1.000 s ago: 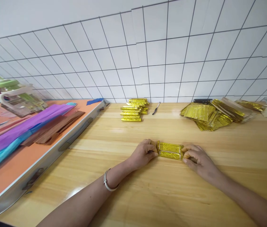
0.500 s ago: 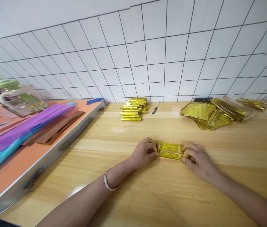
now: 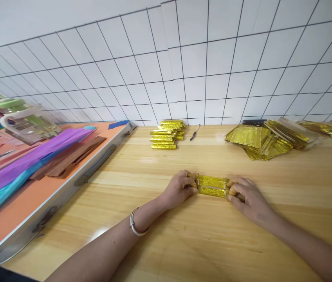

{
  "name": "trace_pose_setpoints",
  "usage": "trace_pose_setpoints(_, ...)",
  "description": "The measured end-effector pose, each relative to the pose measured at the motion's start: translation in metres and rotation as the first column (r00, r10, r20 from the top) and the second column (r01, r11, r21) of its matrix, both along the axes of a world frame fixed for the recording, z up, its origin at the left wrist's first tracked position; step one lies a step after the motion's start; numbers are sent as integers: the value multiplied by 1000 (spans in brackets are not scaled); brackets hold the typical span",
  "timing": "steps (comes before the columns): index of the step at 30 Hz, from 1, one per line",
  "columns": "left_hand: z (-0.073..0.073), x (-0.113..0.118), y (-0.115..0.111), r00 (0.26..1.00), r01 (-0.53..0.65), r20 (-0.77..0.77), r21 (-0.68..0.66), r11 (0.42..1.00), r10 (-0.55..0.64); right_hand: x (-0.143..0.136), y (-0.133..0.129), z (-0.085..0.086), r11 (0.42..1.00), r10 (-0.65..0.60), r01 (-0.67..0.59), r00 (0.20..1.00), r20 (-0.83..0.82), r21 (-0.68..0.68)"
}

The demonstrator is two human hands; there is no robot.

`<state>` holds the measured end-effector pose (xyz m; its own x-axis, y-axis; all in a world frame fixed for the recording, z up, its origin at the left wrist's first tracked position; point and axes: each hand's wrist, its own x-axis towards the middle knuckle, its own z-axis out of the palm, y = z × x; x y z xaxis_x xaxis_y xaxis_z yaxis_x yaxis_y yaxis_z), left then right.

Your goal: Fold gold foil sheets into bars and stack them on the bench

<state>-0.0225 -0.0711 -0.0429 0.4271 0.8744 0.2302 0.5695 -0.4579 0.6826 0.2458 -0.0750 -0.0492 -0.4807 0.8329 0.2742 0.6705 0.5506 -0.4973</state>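
A sheet of gold foil paper [image 3: 212, 185] lies on the wooden table in front of me, its edges folded inward and a pale line running along its length. My left hand [image 3: 180, 188] pinches its left end between thumb and fingers. At the opposite end, my right hand [image 3: 246, 196] grips the foil in the same way. The fingertips hide both short ends of the paper. A metal bangle [image 3: 134, 222] circles my left wrist.
Folded gold foil strips [image 3: 167, 135] are stacked near the wall, beside a pen [image 3: 195, 132]. Gold foil sheets [image 3: 249, 138] lie in a pile at the back right. On the left, an orange-topped table [image 3: 16, 209] carries purple crepe paper [image 3: 41, 156], brown strips [image 3: 74, 158] and a green-lidded bottle [image 3: 11, 103].
Both hands keep their hold on the foil in nearly the same place. The view has shifted very slightly.
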Motion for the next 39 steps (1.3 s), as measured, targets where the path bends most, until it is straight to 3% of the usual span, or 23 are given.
trace_pose_setpoints(5,3,3,3,997,4,-76,46,999,0,1,-1,2,1000,-6,6,1000,19,-9)
trace_pose_setpoints(18,6,5,7,988,-49,-146,-29,998,44,2,2,-1,998,-55,56,998,17,-43)
trace_pose_setpoints(31,2,7,0,994,-65,-83,30,997,67,5,4,-3,1000,14,-14,1000,1,-28)
trace_pose_setpoints(35,4,7,-9,983,-28,-177,127,991,51,4,0,0,999,39,-39,999,-1,2)
trace_pose_setpoints(39,9,9,-18,923,68,-383,245,967,32,3,-3,2,999,50,-50,999,11,18)
